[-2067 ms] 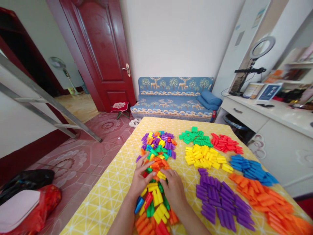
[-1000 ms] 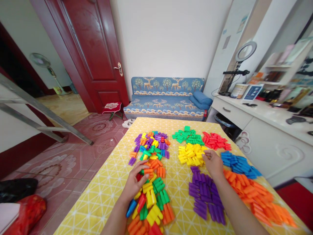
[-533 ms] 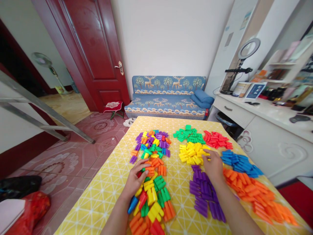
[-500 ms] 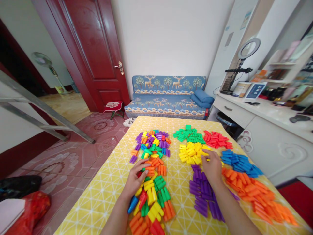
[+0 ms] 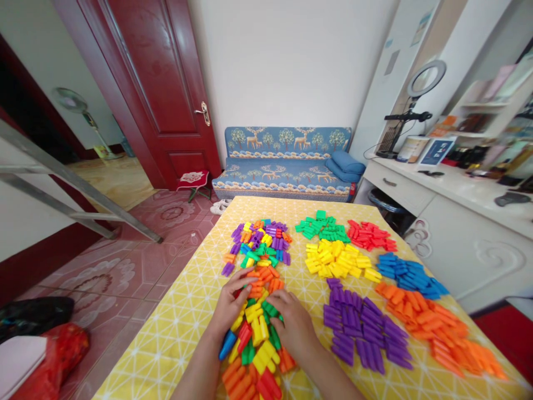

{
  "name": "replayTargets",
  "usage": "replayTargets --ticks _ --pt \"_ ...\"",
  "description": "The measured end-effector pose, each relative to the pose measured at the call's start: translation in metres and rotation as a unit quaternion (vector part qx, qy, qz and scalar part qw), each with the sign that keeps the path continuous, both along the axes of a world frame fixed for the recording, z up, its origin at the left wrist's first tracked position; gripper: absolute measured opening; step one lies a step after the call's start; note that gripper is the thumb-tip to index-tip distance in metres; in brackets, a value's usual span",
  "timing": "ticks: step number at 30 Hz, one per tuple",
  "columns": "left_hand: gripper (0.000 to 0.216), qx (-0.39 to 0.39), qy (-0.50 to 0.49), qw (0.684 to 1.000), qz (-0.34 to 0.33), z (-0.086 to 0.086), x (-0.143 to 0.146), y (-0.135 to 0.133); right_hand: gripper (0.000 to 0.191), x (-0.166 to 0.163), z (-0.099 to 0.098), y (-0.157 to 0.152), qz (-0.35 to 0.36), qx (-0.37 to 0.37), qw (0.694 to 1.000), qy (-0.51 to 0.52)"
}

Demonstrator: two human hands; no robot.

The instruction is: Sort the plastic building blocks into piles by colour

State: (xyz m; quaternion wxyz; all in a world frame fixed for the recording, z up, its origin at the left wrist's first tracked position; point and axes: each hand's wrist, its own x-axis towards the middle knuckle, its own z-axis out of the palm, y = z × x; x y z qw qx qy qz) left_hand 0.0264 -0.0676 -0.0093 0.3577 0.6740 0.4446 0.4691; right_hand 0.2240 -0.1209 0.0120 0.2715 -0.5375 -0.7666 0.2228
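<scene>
Joined plastic tube blocks in mixed colours form a pile in front of me, with yellow blocks (image 5: 256, 325) in its middle. My left hand (image 5: 230, 300) is at the pile's upper left, fingers curved and apart from the thumb. A red block partly shows beneath it. On the pile's right side, my right hand (image 5: 295, 322) has fingers and thumb around a green block (image 5: 270, 309), partly hidden by the hand. A blue block (image 5: 227, 344) lies by my left wrist. Orange blocks (image 5: 266, 275) lie just beyond both hands.
Sorted purple (image 5: 362, 328), yellow (image 5: 333, 258), green (image 5: 322, 228), red (image 5: 370, 236), blue (image 5: 410, 275) and orange blocks (image 5: 441, 328) lie on the right. Another mixed heap (image 5: 262, 241) is farther off. A sofa (image 5: 283, 166) stands beyond the table (image 5: 166, 333).
My right hand has moved left and nearer, from the yellow heap to the mixed pile. A yellow block now lies at that heap's right end. My left hand has hardly moved.
</scene>
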Motion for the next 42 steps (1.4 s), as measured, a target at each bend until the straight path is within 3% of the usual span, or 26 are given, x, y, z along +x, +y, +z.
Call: replayTargets --ticks 8,15,19,23,29,35,42 --pt "0.027 0.0 -0.001 1.0 0.002 -0.001 0.001 0.002 0.05 -0.006 0.01 0.007 -0.034 -0.036 0.992 -0.112" --pt "0.027 -0.005 0.003 1.0 0.006 0.001 0.001 0.001 0.032 0.011 0.015 0.022 -0.061 -0.028 0.995 -0.069" --pt "0.026 -0.007 0.005 1.0 0.008 0.001 0.001 0.0 0.034 0.052 0.025 0.066 -0.095 0.023 0.994 -0.05" --pt "0.026 -0.011 0.005 1.0 0.012 0.0 0.001 -0.001 0.037 0.105 0.035 0.134 -0.186 0.069 0.975 -0.101" --pt "0.026 -0.009 0.008 1.0 0.008 -0.002 0.001 -0.001 0.036 0.161 0.04 0.214 -0.294 0.065 0.941 -0.151" --pt "0.025 -0.009 0.012 1.0 0.013 -0.005 0.0 -0.002 0.041 0.174 0.033 0.246 -0.334 0.041 0.923 -0.185" --pt "0.025 -0.021 0.005 1.0 0.017 0.003 0.003 -0.003 0.033 0.175 0.023 0.256 -0.331 0.018 0.921 -0.206"
